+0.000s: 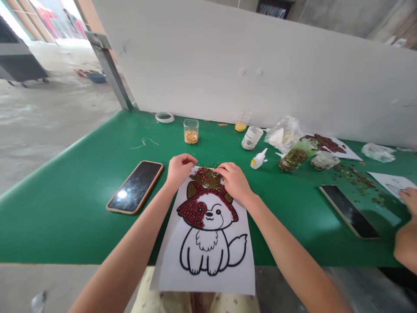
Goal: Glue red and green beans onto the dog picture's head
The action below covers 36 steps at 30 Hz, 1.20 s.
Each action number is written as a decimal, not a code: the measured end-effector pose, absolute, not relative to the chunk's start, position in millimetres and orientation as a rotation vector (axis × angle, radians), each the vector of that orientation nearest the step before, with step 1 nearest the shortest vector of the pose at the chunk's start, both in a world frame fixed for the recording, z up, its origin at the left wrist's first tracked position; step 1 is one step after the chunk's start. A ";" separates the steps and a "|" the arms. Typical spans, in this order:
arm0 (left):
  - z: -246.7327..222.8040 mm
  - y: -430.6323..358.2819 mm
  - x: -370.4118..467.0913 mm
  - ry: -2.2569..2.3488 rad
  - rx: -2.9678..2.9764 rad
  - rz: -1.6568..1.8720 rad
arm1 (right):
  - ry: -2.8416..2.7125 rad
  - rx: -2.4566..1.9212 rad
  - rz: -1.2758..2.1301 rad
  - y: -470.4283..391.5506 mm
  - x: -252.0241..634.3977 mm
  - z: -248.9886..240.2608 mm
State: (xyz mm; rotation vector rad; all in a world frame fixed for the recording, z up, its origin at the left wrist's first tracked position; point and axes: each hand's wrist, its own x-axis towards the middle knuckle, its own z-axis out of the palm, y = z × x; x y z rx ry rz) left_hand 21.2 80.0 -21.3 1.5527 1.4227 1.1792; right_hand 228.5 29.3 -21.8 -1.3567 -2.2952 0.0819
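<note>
Cartoon dog drawing (pixel 208 243) on white paper, lying at the near edge of a green table (pixel 81 174) and overhanging it. Both hands are at its far edge: the left hand (pixel 179 170) pinches the left corner, and the right hand (pixel 235 181) appears to pinch the edge farther right. Red seeds fill the left face patch and head top; green ones fill much of the ears. The muzzle, chest, body and tail are bare, so most seems left. Loose seeds (pixel 208 177) cover the paper's far end, between the hands. A phone (pixel 135 187) lies left, close to the forearm; a jar of corn kernels (pixel 191 134) and a glue bottle (pixel 259 160) stand beyond. At right are a seed jar (pixel 296 156), another phone (pixel 348 211) and another person's hand (pixel 409 201)
</note>
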 end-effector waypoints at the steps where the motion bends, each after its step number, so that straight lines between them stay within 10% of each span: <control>1: -22.0 80.6 20.1 1.450 1.538 1.203 | -2.306 -1.344 0.086 29.3 227.0 -22.2; 36: -23.7 80.6 17.5 1.600 1.546 1.187 | -2.297 -1.413 0.127 33.5 230.2 -16.6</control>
